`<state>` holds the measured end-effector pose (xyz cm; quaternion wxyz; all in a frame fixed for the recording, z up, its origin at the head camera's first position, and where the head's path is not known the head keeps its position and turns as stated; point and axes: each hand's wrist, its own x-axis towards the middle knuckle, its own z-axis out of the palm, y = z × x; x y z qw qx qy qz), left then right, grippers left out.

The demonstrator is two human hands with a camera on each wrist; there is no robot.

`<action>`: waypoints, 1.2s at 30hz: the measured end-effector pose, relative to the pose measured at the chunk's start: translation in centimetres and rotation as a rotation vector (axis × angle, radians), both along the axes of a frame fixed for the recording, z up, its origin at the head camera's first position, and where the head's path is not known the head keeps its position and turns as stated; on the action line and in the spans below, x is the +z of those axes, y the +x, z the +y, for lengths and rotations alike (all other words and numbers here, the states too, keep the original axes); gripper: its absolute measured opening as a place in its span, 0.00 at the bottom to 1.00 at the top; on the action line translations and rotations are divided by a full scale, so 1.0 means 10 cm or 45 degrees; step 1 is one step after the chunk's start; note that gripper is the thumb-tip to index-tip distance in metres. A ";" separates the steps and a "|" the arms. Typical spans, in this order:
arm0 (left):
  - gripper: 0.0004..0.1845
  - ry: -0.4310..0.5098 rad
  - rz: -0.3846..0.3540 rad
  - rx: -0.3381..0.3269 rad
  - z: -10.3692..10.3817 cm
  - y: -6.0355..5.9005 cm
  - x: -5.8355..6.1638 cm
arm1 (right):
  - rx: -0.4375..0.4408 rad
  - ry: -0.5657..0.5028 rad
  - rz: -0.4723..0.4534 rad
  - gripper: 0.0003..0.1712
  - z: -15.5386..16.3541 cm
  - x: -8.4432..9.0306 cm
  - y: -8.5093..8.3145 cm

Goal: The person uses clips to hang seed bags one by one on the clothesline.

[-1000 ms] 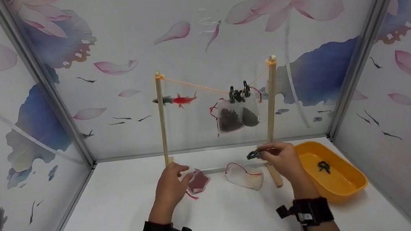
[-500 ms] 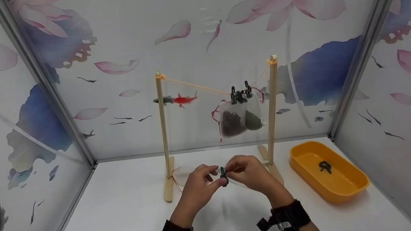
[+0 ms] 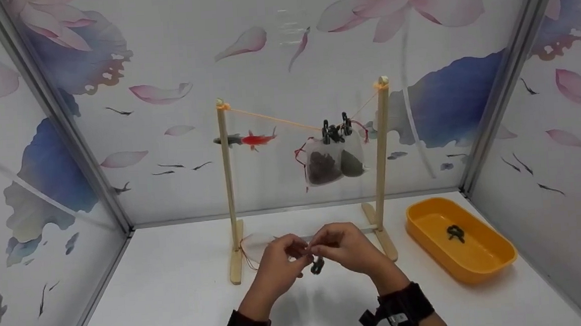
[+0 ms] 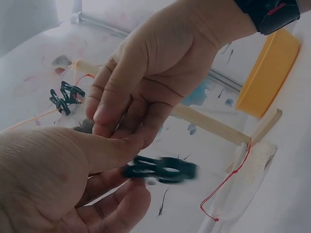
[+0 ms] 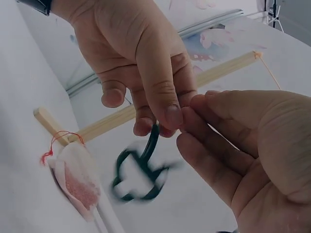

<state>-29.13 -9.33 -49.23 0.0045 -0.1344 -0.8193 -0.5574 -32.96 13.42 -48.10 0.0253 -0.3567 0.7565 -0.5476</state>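
Note:
A dark green clothes clip [image 3: 317, 266] hangs below my meeting fingertips in the head view. My left hand [image 3: 282, 262] pinches its upper end between thumb and finger, and the clip's body [image 5: 141, 179] is blurred in the right wrist view. My right hand [image 3: 349, 250] has its fingertips bent right against the left thumb tip; I cannot tell whether they also grip the clip. Behind the left hand lies a mesh drawstring bag with pinkish contents [image 5: 80, 187]. Another mesh bag, with pale contents and a red string [image 4: 250, 177], lies near the right post's foot.
Two wooden posts [image 3: 382, 157] carry an orange line [image 3: 272, 117]. Dark clips [image 3: 333, 131] hold two filled mesh bags [image 3: 323, 168] on it, towards the right. A yellow basin [image 3: 458, 269] stands at the right with dark clips [image 3: 455, 233] inside. Flower-printed panels enclose the table.
The right hand has come left from near the basin with the clip, and the left hand has moved right to meet it. The clip has dropped from upright between the fingers to hanging below them.

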 end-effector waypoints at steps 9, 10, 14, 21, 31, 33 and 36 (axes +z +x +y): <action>0.11 -0.346 0.055 0.055 -0.02 -0.04 -0.08 | -0.298 0.500 -0.137 0.09 0.15 -0.03 -0.09; 0.11 -0.374 0.053 0.063 -0.03 -0.04 -0.10 | -0.342 0.619 -0.184 0.12 0.17 -0.07 -0.10; 0.10 -0.438 0.035 0.071 -0.04 -0.03 -0.13 | -0.486 0.979 -0.297 0.21 0.20 -0.25 -0.13; 0.08 -0.472 0.026 0.078 -0.06 -0.01 -0.14 | -0.545 1.056 -0.242 0.15 0.21 -0.43 -0.16; 0.10 -0.511 0.011 0.072 -0.05 -0.02 -0.20 | -0.462 1.003 -0.306 0.18 0.18 -0.47 -0.21; 0.14 -0.515 0.005 0.054 -0.05 -0.02 -0.20 | -0.428 0.902 -0.290 0.14 0.17 -0.46 -0.23; 0.26 -0.528 0.010 0.019 -0.05 -0.02 -0.20 | -0.334 0.673 -0.303 0.07 0.18 -0.43 -0.25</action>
